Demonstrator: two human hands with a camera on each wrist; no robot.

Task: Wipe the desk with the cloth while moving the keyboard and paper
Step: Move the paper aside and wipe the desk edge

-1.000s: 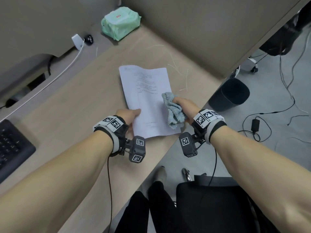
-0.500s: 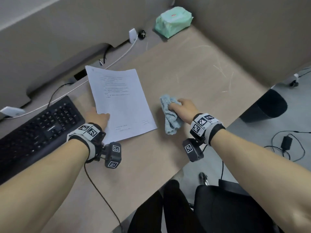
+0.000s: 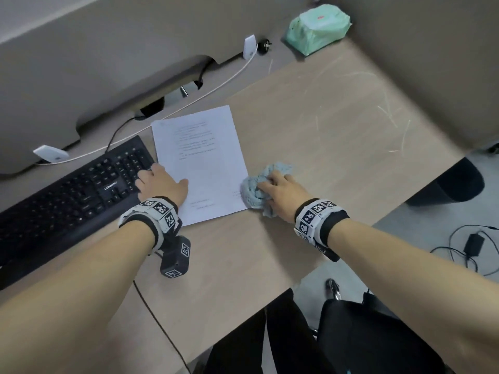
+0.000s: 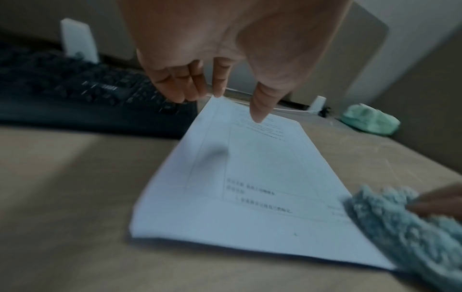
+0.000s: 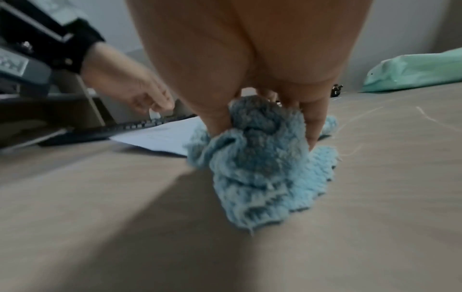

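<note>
A white printed paper (image 3: 205, 168) lies flat on the wooden desk (image 3: 337, 125), its left edge against the black keyboard (image 3: 67, 195). My left hand (image 3: 159, 182) hovers over the paper's left edge and the keyboard's right end. In the left wrist view that left hand (image 4: 225, 98) has loose fingers and holds nothing, above the paper (image 4: 262, 177). My right hand (image 3: 278, 187) grips a crumpled light-blue cloth (image 3: 253, 190) and presses it on the desk at the paper's lower right corner. The right wrist view shows the cloth (image 5: 260, 168) bunched between thumb and fingers.
A green wipes pack (image 3: 318, 28) sits in the far corner against the partition. A white cable (image 3: 189, 103) and a plug (image 3: 249, 47) run along the back. A black bin (image 3: 453, 182) stands on the floor, right of the desk edge. Faint scratches mark the desk's right part.
The paper has slid left until it meets the keyboard. My left hand has come off the paper. My right hand has brought the cloth left to the paper's corner.
</note>
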